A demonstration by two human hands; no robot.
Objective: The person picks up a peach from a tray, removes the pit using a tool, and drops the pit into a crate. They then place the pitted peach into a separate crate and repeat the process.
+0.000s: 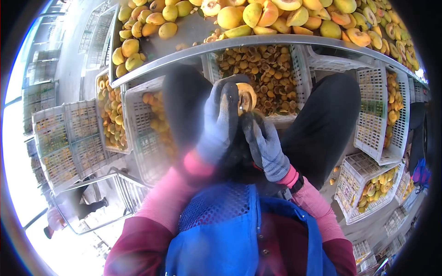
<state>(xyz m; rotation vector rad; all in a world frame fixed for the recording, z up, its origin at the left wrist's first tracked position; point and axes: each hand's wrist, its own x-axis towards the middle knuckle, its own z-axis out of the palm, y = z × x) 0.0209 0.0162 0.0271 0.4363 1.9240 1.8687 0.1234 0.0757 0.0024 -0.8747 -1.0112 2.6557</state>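
Note:
My left hand (pixel 222 112), in a grey glove with dark fingers, is closed around a cut yellow peach (pixel 247 97). The peach's cut face shows, with a hollow in its middle. Just below it, my right hand (pixel 266 145), gloved alike, has its fingers curled and drawn together at the peach's lower edge. What those fingers hold, if anything, is hidden. Both hands are between my knees, in front of a white crate (pixel 301 73) of pitted scraps and small pieces.
A metal-rimmed table (pixel 184 56) in front bears whole and halved peaches (pixel 252 16). Crates of peaches stand at the left (pixel 138 126) and right (pixel 370 103), with another crate (pixel 352 184) lower right. A metal frame (pixel 124 193) and another person (pixel 57 218) are at lower left.

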